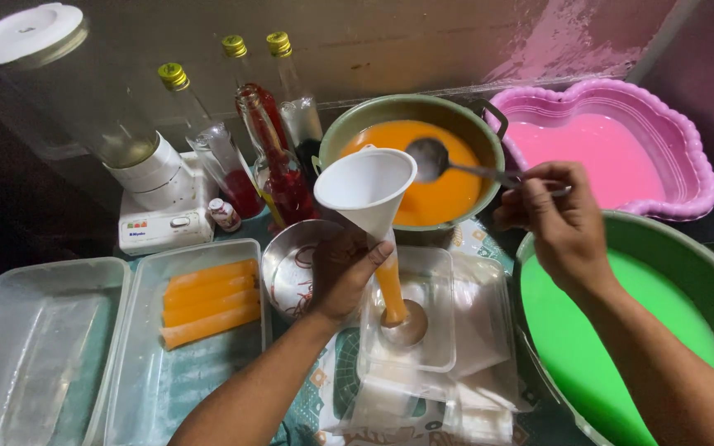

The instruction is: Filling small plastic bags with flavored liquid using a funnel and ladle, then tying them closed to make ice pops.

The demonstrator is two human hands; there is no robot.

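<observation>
At six o'clock of the orange pot (pixel 489 136), the left hand (pixel 342 277) should keep gripping the funnel (pixel 367 190) upright while the right hand (pixel 557 216), clasping the ladle (pixel 430 158), pours slowly.

White plastic funnel (pixel 365 186), upright, spout down inside a narrow clear bag (pixel 390 289) part-filled with orange liquid, bag end resting in a clear square tub (pixel 440 347), metal ladle (pixel 430 158), bowl poised above pot of orange liquid (pixel 444 198)

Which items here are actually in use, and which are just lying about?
In use: left hand, white funnel, orange-filled tube bag, right hand, ladle, pot of orange liquid.

Lying about: blender, syrup bottles, pink basin, green-liquid pot.
</observation>
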